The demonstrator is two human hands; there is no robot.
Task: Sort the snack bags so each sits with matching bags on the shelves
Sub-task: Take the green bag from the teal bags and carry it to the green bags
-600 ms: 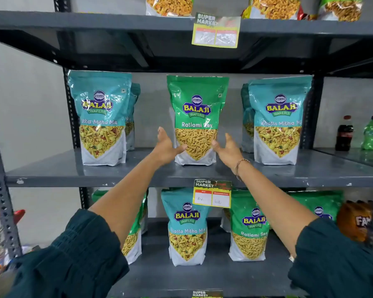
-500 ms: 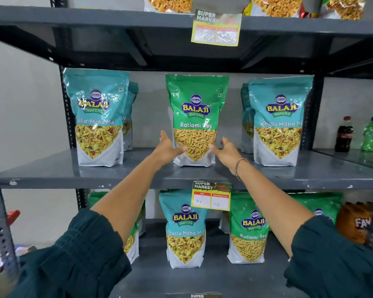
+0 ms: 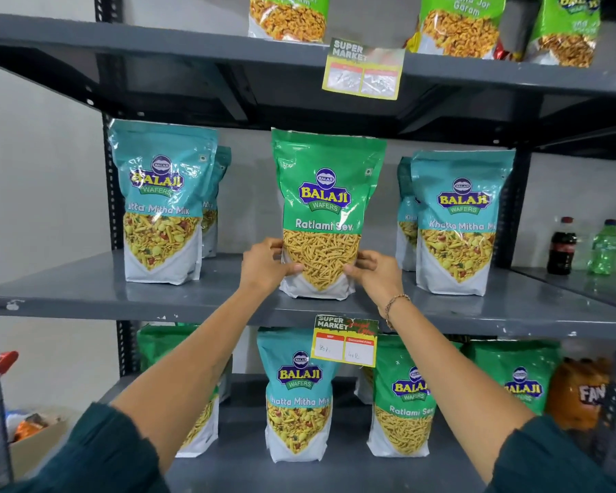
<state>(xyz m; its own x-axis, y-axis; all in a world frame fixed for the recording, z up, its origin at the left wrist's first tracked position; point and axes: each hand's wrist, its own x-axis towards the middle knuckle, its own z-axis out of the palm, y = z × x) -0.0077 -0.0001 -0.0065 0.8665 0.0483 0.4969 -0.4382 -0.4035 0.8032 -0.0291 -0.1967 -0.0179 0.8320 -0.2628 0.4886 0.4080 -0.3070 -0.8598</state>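
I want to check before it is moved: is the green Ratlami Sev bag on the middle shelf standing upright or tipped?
Upright. The green Ratlami Sev bag stands on the middle shelf, label level, both hands at its sides.

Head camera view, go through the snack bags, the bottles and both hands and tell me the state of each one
Green Ratlami Sev bag: upright on middle shelf, gripped at both lower sides.
Left hand: closed on that bag's left side.
Right hand: closed on its right side.
Left Khatta Mitha bag: upright, untouched.
Right Khatta Mitha bag: upright, untouched.
Lower Khatta Mitha bag: upright among green bags.
Lower Ratlami Sev bag: upright.
Cola bottle: upright, capped.
Green bottle: upright, capped.
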